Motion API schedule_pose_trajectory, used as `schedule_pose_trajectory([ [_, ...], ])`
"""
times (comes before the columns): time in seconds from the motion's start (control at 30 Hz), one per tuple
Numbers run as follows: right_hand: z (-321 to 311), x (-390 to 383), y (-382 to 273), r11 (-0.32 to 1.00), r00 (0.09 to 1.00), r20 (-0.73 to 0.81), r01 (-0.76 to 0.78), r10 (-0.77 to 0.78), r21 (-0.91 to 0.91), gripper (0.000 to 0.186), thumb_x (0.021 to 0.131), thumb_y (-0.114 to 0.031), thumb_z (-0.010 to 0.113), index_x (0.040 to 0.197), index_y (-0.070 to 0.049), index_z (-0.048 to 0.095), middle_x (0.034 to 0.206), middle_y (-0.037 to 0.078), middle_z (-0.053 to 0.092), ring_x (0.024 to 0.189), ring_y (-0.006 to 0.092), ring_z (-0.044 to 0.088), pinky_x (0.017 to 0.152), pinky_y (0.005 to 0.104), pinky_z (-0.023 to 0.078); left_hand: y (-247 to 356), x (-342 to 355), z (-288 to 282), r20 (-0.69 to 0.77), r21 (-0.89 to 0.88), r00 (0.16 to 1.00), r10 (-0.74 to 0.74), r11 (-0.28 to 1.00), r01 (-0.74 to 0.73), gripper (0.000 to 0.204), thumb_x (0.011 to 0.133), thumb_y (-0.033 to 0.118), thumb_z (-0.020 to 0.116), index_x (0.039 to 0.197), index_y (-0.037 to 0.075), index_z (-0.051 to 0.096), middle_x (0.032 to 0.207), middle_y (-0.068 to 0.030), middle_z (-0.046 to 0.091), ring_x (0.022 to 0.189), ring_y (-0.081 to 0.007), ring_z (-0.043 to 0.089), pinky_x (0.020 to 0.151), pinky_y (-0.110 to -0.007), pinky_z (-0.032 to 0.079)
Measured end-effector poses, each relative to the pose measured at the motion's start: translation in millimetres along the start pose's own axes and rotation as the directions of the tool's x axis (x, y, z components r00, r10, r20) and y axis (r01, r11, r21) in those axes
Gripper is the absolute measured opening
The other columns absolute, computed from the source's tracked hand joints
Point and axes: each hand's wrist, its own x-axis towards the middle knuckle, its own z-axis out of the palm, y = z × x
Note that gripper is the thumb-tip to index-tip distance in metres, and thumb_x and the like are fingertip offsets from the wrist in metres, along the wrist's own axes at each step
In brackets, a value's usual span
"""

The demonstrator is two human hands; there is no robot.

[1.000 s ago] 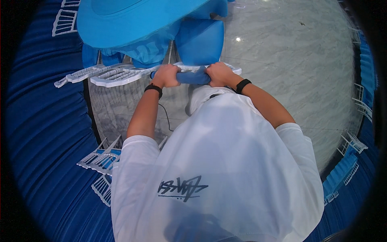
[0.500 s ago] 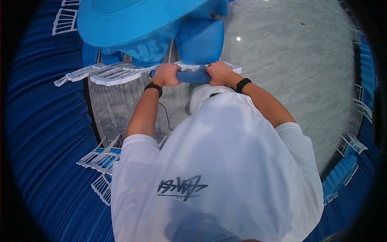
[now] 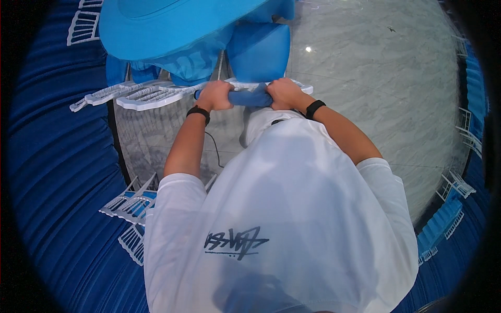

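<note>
A rolled, tube-like blue cloth [image 3: 248, 98] stretches sideways between my hands at the far side of my body. My left hand [image 3: 215, 95] is closed around its left part, and a dark blue end sticks out past the fist. At the other end, my right hand [image 3: 284, 94] grips the cloth, where it looks bunched. Both wrists wear black bands. Just beyond the hands are white chair backs [image 3: 154, 97]; whether the cloth touches them I cannot tell.
A round table with a bright blue tablecloth [image 3: 172, 31] stands far left, beside a blue-draped chair [image 3: 258, 55]. More white chairs [image 3: 133, 208] line the left and right sides. Dark blue pleated drapes [image 3: 62, 156] hang at left. The floor [image 3: 365, 94] is glossy grey marble; a thin dark cable [image 3: 215, 148] shows near my left arm.
</note>
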Motion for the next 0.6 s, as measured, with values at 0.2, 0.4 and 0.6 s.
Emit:
schedule_pose_trajectory([
  [0.2, -0.6, 0.3, -0.8, 1.000, 1.000, 0.024, -0.009, 0.009, -0.002, 0.024, 0.064, -0.015, 0.068, 0.083, -0.002, 0.074, 0.089, 0.022, 0.075, 0.085, 0.0422, 0.072, 0.078, 0.0507, 0.058, -4.5, 0.4, 5.0, -0.010, 0.010, 1.000, 0.013, 1.000, -0.013, 0.034, 0.060, 0.027, 0.075, 0.089, 0.010, 0.077, 0.090, -0.0204, 0.075, 0.090, -0.0419, 0.072, 0.081, -0.052, 0.058],
  [0.4, -2.0, -0.3, -1.5, 1.000, 1.000, -0.002, 0.005, -0.005, 0.004, 0.024, 0.064, -0.015, 0.068, 0.084, -0.002, 0.075, 0.088, 0.022, 0.075, 0.085, 0.0422, 0.072, 0.078, 0.0510, 0.058, -4.7, 0.7, 5.2, -0.022, -0.007, 1.000, 0.010, 1.000, -0.011, 0.033, 0.060, 0.027, 0.075, 0.087, 0.010, 0.076, 0.089, -0.0203, 0.075, 0.089, -0.0422, 0.071, 0.080, -0.052, 0.057],
  [0.6, -2.1, 1.8, -0.1, 1.000, 0.999, 0.046, -0.006, 0.007, -0.015, 0.027, 0.067, -0.021, 0.074, 0.088, -0.005, 0.075, 0.089, 0.021, 0.075, 0.088, 0.0412, 0.073, 0.080, 0.0504, 0.059, -4.6, 1.0, 5.9, -0.028, -0.007, 1.000, 0.007, 1.000, -0.007, 0.031, 0.060, 0.025, 0.073, 0.086, 0.010, 0.076, 0.088, -0.0204, 0.074, 0.088, -0.0424, 0.071, 0.080, -0.052, 0.057],
])
